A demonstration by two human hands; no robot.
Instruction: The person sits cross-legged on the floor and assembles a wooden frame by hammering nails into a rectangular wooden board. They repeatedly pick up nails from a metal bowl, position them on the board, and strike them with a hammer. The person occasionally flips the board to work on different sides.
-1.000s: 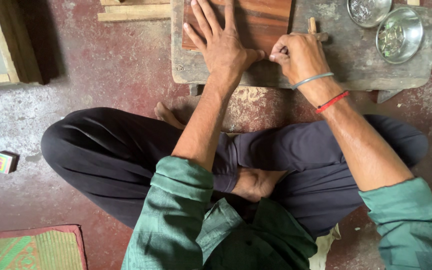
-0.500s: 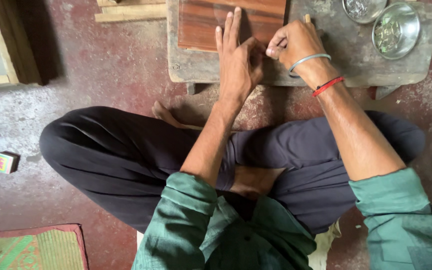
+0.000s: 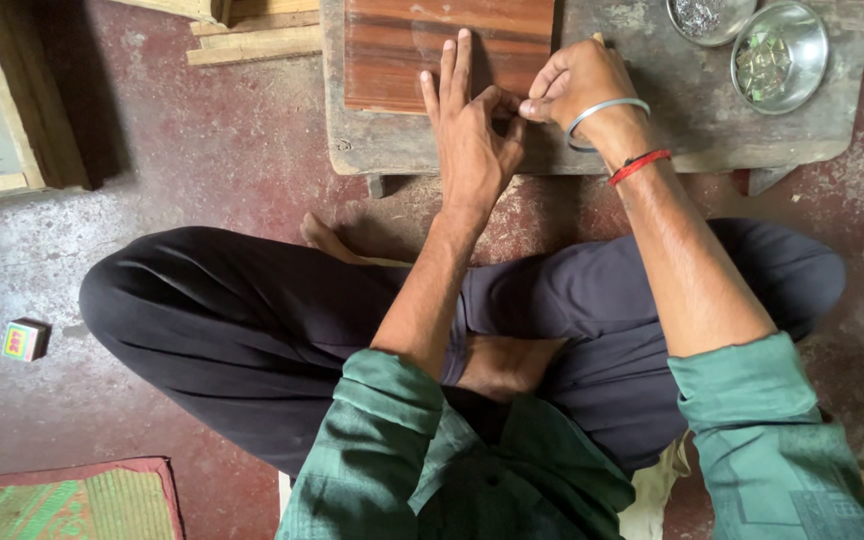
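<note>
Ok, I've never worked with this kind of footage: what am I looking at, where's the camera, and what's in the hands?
There is no machine: a person sits cross-legged on a red floor, filmed from a camera on their own head, looking down. The left hand and right hand meet, fingertips pinched together, over a low worn work board. Anything pinched is too small to see. On the board lie a reddish wooden panel and two small metal bowls. A small box sits on the floor.

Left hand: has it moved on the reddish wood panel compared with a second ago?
Yes. The left hand has slid off the reddish wood panel toward its lower right corner, fingers drawn together, meeting the right hand at the bench edge.
</note>
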